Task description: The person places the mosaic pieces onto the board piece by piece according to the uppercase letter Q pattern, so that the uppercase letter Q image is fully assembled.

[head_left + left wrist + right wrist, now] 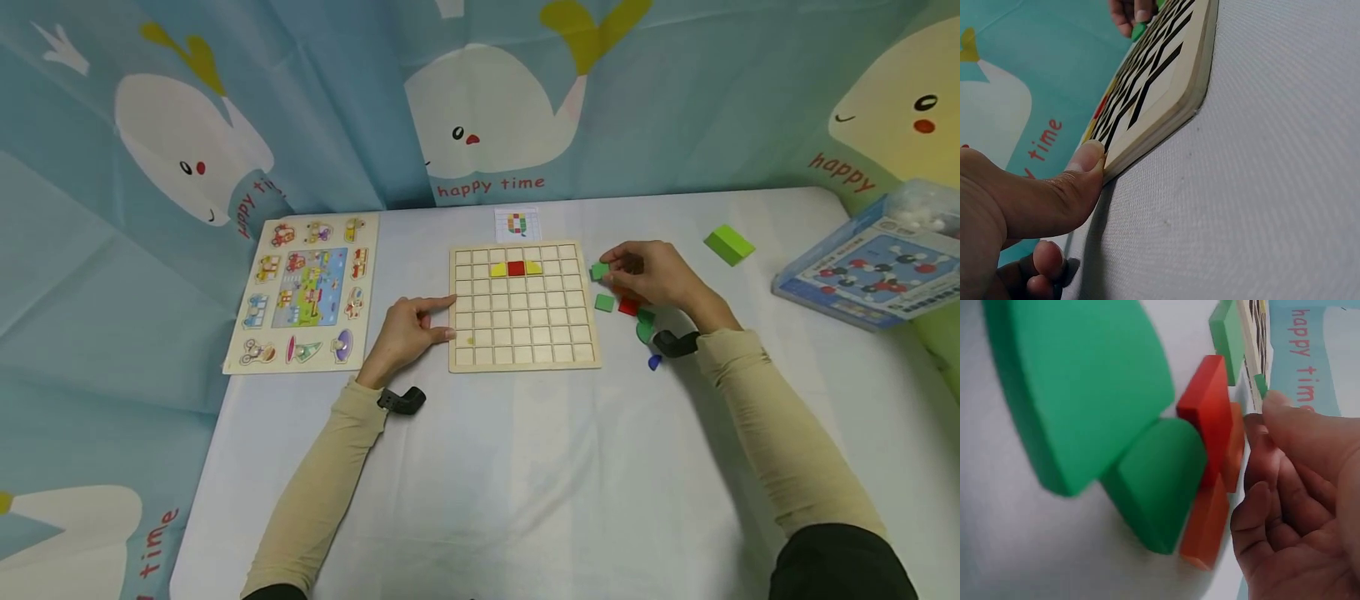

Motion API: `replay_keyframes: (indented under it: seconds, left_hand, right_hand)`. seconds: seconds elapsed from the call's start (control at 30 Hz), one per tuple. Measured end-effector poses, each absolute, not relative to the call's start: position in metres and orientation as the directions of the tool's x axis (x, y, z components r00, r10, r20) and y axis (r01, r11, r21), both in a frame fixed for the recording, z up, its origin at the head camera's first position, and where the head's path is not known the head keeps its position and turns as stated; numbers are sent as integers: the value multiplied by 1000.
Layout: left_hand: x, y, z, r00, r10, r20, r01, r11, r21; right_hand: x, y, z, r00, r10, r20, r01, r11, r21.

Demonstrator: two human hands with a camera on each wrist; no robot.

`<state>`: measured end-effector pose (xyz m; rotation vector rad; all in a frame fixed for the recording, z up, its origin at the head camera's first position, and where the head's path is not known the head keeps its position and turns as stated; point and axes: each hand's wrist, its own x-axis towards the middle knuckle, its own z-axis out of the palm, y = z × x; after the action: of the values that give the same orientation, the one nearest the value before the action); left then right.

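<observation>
A wooden grid board lies on the table, with a red square between two yellow pieces in an upper row. Along its left edge rest the thumb and index finger of my left hand; the left wrist view shows the thumb tip against the rim. Just right of the board, my right hand pinches a small green block. Below that hand lie another green block, a red block, rounded green pieces and orange blocks. A blue piece is nearest the wrist.
A small card with a coloured pattern lies behind the board. To the left is a picture puzzle board. On the right are a lime green block and a blue box. A printed curtain hangs behind the table.
</observation>
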<state>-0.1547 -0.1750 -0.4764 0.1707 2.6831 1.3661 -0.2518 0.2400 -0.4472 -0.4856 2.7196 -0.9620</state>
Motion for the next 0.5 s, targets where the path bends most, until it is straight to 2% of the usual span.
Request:
replay_keyframes:
  seconds: [0.5]
  left_hand:
    - [-156,-175,-477,-985,162,-52,52,580,813]
  right_hand:
    - [-250,226,-455,-942,-328,-67,-159,613,-774]
